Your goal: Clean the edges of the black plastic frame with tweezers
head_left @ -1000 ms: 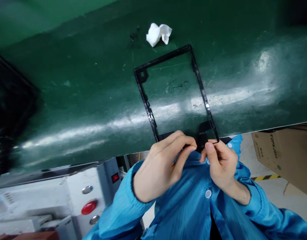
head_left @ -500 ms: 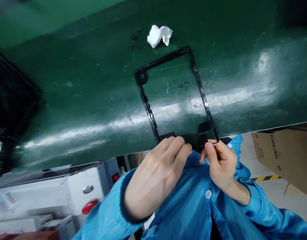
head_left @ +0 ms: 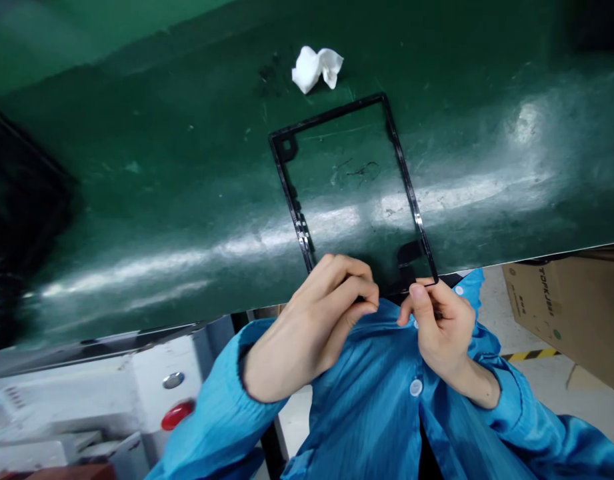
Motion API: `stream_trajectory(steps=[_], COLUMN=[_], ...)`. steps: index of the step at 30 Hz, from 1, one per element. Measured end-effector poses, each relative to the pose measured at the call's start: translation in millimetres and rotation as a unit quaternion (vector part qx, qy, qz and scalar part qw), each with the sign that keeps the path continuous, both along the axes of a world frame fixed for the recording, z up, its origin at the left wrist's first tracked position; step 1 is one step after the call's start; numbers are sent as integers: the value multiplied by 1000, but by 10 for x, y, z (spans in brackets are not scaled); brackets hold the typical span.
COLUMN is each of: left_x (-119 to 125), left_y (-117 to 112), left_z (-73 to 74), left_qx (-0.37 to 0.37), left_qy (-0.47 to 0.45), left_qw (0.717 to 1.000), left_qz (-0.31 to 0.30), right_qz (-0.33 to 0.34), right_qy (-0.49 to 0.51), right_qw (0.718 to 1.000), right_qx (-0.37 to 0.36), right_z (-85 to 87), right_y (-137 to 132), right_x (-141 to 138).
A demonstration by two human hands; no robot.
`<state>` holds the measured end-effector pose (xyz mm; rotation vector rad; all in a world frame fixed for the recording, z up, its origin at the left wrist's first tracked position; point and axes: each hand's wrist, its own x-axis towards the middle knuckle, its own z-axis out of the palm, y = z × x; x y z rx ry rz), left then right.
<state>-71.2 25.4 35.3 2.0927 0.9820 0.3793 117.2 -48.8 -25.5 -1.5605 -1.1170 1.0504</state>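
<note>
A thin black rectangular plastic frame lies on the green bench top, its near side at the bench edge. My right hand pinches its near right corner between thumb and fingers. Over the near left corner, which it hides, my left hand is closed, thumb and fingertips pressed together. A dark bit shows between those fingertips, but I cannot make out what it is. Inside the frame, a dark tab shows by the right corner. Beyond the far side sits a crumpled white tissue.
Dark stacked parts stand on the bench at the left. Below the edge, at left, is a white machine with a red button. A cardboard box is on the floor at right.
My left hand has turned, its fingers now drawn together and slightly higher over the near left corner. The frame has shifted very slightly. My right hand keeps its pinch.
</note>
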Motion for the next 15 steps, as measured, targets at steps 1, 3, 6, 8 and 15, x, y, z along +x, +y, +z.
stream_trajectory(steps=[1, 3, 6, 8, 15], left_x=[25, 89, 186, 229, 188], left_y=[-5, -20, -50, -67, -56], left_z=[-23, -75, -149, -177, -106], left_qx=[-11, -24, -18, 2, 22], left_qy=[-21, -58, -79, -70, -56], left_qw=[1000, 998, 996, 997, 998], left_qz=[-3, 4, 21, 25, 20], right_qz=[0, 0, 2, 3, 1], right_qy=[-1, 0, 8, 11, 9], right_qw=[1000, 1000, 1000, 1000, 1000], right_qx=[-2, -2, 4, 8, 10], right_z=[0, -2, -7, -7, -8], right_y=[3, 8, 9, 6, -6], right_x=[0, 0, -4, -6, 6])
